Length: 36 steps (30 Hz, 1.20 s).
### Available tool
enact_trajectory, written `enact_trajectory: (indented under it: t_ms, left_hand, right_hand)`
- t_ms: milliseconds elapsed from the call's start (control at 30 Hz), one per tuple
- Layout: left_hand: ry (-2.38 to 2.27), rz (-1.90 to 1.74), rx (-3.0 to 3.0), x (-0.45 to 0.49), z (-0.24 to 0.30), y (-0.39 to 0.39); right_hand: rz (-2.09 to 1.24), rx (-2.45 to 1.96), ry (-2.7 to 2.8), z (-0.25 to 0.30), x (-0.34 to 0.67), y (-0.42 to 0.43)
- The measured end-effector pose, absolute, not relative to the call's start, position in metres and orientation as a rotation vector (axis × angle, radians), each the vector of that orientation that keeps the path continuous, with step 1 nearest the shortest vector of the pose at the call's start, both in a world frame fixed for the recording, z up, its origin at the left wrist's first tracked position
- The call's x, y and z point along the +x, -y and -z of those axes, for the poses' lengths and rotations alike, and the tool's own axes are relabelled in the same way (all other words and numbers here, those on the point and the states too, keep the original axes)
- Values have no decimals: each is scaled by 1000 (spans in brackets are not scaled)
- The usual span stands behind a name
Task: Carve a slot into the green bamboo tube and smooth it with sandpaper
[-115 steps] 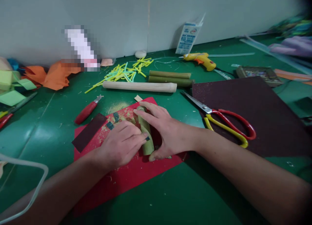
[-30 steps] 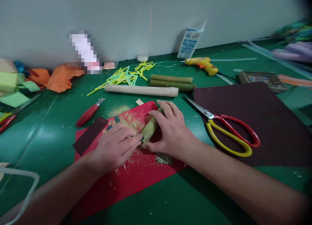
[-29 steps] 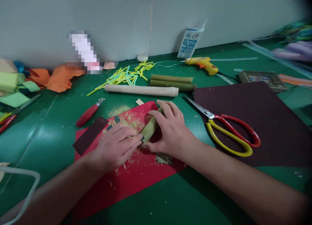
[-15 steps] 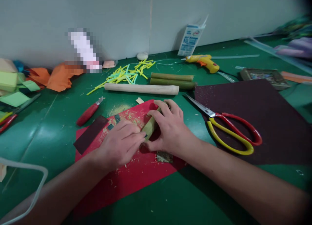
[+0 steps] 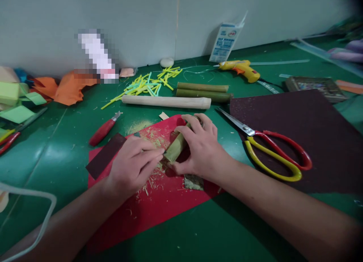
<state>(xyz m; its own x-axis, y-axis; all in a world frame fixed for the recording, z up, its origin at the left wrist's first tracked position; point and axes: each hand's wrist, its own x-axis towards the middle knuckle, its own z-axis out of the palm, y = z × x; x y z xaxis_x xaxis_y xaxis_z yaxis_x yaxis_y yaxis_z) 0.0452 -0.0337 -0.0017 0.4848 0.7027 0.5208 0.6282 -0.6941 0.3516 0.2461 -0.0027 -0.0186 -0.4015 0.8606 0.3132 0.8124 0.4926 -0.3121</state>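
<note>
A greenish bamboo piece (image 5: 176, 146) lies slantwise over the red sheet (image 5: 147, 212), its near end toward me. My right hand (image 5: 202, 148) is wrapped over it from the right, thumb near the close end. Just left of that end, my left hand (image 5: 136, 165) is closed in a pinch; a dark edge of what looks like a small piece of sandpaper shows at its fingertips. Pale shavings (image 5: 150, 139) are scattered around both hands. A dark sandpaper strip (image 5: 105, 156) lies to the left, and a worn scrap (image 5: 194, 182) lies below my right hand.
A red-handled knife (image 5: 104, 130) is at left, large scissors (image 5: 263, 144) at right on a dark sheet (image 5: 320, 148). Behind are a pale stick (image 5: 166, 102), bamboo pieces (image 5: 202, 88), yellow strips (image 5: 141, 86) and a glue gun (image 5: 241, 69). A wall (image 5: 141, 23) stands behind.
My left hand has drawn back to the left, off the bamboo's near end, with the small sandpaper piece. My right hand keeps its hold. The view has shifted slightly.
</note>
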Motion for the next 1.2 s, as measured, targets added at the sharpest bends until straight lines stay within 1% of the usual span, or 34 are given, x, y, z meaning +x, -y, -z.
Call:
enact_trajectory:
  t_ms: [200,433,633,833,1000,1200]
  left_hand:
    - [-1084,-897,2460,50,8,25]
    - [-1002,-818,2491,47,8,28]
    - [-972,-823,2604,43,6,30]
    - [-1017,-865,2542,52,5,25]
    - [-1016,-872,2611,51,6,26]
    - [-1008,-813,2686,50,9,27]
  right_hand:
    - [-142,-1390,2292,21,246,3]
    - [-154,-1385,2284,21,246,4]
    - [-166,-1396,2298,18,245,4]
    - [-167,-1396,2299,20,245,4]
    - [-163,-1371,2276,21,246,4]
    - [-154,-1395,2285,21,245,4]
